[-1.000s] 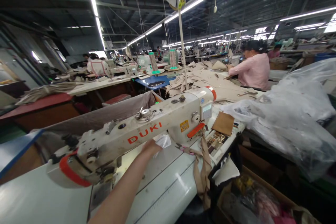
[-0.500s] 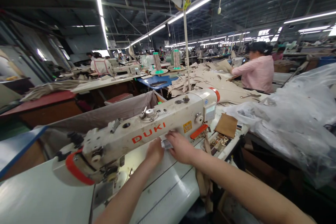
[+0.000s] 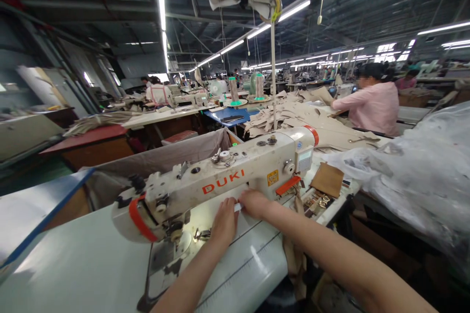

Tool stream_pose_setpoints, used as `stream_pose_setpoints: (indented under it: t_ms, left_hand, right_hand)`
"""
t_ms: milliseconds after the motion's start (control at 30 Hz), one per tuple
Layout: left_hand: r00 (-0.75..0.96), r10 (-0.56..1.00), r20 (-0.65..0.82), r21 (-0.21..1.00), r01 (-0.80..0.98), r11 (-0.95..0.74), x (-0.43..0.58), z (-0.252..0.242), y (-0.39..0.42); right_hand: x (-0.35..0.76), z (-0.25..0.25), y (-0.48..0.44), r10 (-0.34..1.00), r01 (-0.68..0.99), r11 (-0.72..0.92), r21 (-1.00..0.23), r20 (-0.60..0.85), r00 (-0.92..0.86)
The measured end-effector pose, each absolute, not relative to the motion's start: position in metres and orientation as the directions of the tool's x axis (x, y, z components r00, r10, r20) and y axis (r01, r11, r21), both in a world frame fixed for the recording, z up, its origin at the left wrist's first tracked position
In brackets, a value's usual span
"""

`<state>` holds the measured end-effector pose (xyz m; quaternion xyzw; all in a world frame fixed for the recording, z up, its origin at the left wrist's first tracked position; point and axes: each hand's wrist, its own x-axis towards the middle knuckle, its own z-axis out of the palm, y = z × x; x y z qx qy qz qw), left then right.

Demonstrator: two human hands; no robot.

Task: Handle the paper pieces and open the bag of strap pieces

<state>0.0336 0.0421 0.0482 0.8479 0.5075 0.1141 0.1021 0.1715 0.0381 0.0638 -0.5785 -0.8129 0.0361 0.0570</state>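
Under the arm of the sewing machine point(image 3: 220, 181) both my hands lay on the white table point(image 3: 73, 264), close to each other. My left hand point(image 3: 224, 222) was flat, palm down, with the fingers stretched toward the machine. My right hand point(image 3: 257, 204) was beside it, its fingers curled, and between the two hands I held a small pale piece point(image 3: 238, 207), pinched at its edges. What kind of piece it was I could not tell, because it was too small and mostly hidden. I judged that I was at the step of placing this piece before sewing. The next move, as I thought, called for sliding it left toward the needle point(image 3: 175, 231), keeping it flat and straight. Both forearms came from below in the view, the right one crossing over the table edge, near a hanging strip of brown fabric point(image 3: 293, 259).
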Motion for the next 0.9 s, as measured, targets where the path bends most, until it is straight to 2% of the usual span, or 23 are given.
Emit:
stream_pose_setpoints:
  t_ms: [200, 400, 567, 900]
  left_hand:
    - [0.487, 0.872, 0.047, 0.267, 0.835, -0.481, 0.026, 0.052, 0.043]
    - [0.545, 0.838, -0.023, 0.178, 0.827, -0.533, 0.025, 0.066, 0.038]
    - [0.554, 0.831, -0.039, 0.146, 0.826, -0.544, 0.029, 0.062, 0.039]
    - [0.552, 0.832, -0.059, 0.198, 0.823, -0.532, 0.020, 0.068, 0.037]
  right_hand:
    - [0.176, 0.058, 0.027, 0.935, 0.931, 0.350, -0.105, 0.092, -0.341]
    - [0.177, 0.055, 0.017, 0.932, 0.928, 0.357, -0.102, 0.109, -0.347]
    - [0.174, 0.059, 0.017, 0.933, 0.930, 0.358, -0.086, 0.071, -0.352]
    - [0.171, 0.087, 0.026, 0.911, 0.914, 0.401, -0.063, -0.073, -0.405]
